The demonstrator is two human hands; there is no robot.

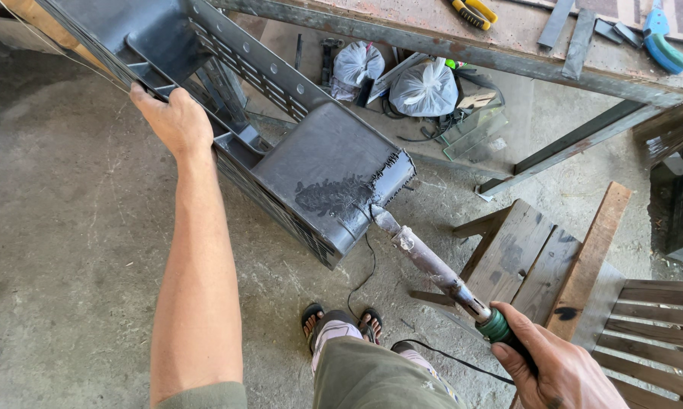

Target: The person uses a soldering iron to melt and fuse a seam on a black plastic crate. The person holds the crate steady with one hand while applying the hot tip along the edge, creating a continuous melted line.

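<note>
Black slatted plastic crate (311,163), frame ctr, gripped at rim by closed left hand (176,117); green-handled soldering iron (440,273) clenched in right hand (561,371), tip touching crate corner.

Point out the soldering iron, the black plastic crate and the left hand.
soldering iron (432,266): head view, on its metal shaft.
black plastic crate (326,163): head view, on its flat end panel.
left hand (176,120): head view, back of hand.

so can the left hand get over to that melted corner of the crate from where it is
Probably yes. The left hand grips the black crate on its upper rim, and the flat panel toward the melted corner lies bare. Only the hot iron, held in the right hand, touches near there.
</note>
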